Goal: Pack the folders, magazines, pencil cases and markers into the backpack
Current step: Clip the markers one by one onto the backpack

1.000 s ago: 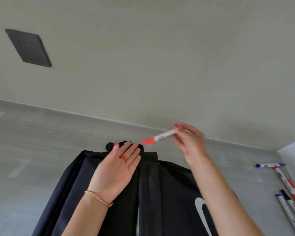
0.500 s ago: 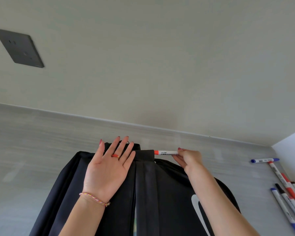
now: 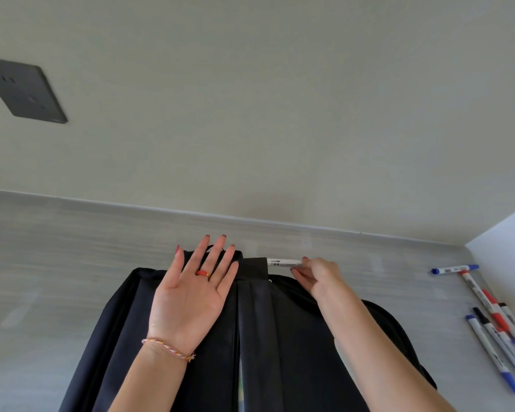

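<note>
A black backpack (image 3: 295, 337) lies on the grey table, top end pointing away from me. My left hand (image 3: 194, 292) lies flat on its upper left part, fingers straight and spread. My right hand (image 3: 317, 275) pinches a white marker (image 3: 283, 262) at the bag's top edge. The marker lies level, and its left end is hidden behind the black fabric. Several loose markers (image 3: 494, 328) with blue, red and black caps lie on the table at the right, and a blue-capped marker (image 3: 454, 269) lies apart above them.
The grey table (image 3: 72, 263) meets a beige wall just beyond the backpack. A dark wall socket (image 3: 24, 90) sits high on the left. A white side panel (image 3: 512, 227) closes the right corner.
My right hand dropped from above the bag to its top edge and slid the marker leftward; its red cap is now hidden behind the fabric. The left hand's fingers spread out.
</note>
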